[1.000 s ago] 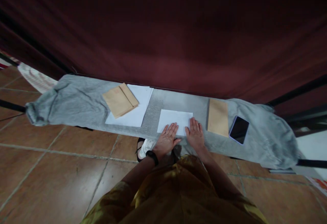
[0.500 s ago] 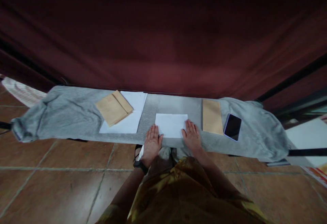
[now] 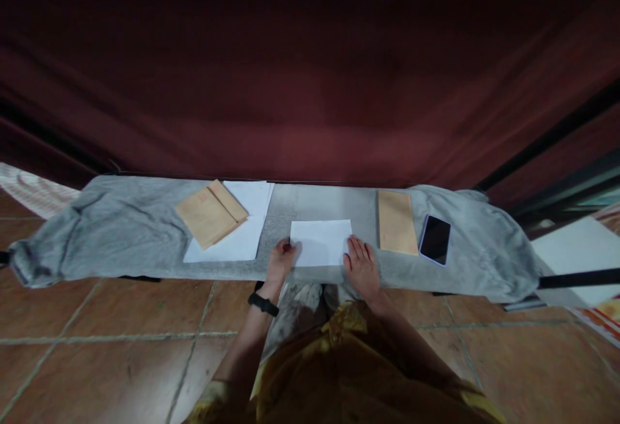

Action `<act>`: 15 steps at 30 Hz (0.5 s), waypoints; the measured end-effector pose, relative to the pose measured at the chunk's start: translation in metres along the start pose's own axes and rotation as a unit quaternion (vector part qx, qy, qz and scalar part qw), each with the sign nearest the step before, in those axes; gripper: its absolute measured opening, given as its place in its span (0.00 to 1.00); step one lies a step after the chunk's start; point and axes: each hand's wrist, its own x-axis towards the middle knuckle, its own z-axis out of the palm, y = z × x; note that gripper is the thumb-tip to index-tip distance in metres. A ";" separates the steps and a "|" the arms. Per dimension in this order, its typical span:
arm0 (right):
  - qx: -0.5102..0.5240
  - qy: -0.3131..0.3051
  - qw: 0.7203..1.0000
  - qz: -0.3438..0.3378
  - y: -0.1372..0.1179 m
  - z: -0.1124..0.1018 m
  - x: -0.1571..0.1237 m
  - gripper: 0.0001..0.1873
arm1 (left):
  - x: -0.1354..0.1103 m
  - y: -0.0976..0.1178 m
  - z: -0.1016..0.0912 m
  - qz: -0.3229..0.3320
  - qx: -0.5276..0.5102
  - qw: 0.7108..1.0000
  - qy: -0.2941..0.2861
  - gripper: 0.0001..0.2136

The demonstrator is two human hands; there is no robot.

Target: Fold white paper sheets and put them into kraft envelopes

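A white sheet of paper [image 3: 320, 243], seemingly folded, lies flat on the grey cloth right in front of me. My left hand [image 3: 281, 260], with a black band on the wrist, has its fingers curled in and pinches the paper's left edge. My right hand [image 3: 361, 265] rests flat at the right edge, fingers stretched out and touching the paper. Just beyond that hand lies a brown envelope [image 3: 397, 222].
Left of the hands, several brown envelopes [image 3: 208, 214] lie on white sheets [image 3: 247, 243]. A phone [image 3: 435, 239] sits at the right on the grey cloth [image 3: 329, 201]. Behind the narrow covered bench rises a dark red curtain [image 3: 310, 121]. Below is a tiled floor [image 3: 126, 372].
My left hand has gone from lying flat to curled fingers at the paper's left edge. My right hand stays flat at the right edge. The view has shifted slightly.
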 end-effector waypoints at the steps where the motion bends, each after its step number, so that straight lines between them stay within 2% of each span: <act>1: 0.001 0.001 1.000 0.001 0.000 0.000 0.000 0.27 | -0.001 0.001 0.001 -0.003 -0.013 1.000 -0.004 0.10; 4: 0.006 0.003 1.000 0.001 -0.001 -0.002 0.000 0.27 | -0.005 0.003 0.001 -0.017 -0.052 0.998 -0.015 0.05; 6: 0.010 0.002 1.000 0.002 -0.001 -0.003 0.000 0.27 | -0.008 0.005 -0.001 -0.028 -0.082 0.996 -0.020 0.04; 15: 0.099 0.021 0.995 0.011 0.002 -0.004 0.001 0.27 | -0.016 0.027 -0.012 -0.079 -0.261 0.962 0.019 0.19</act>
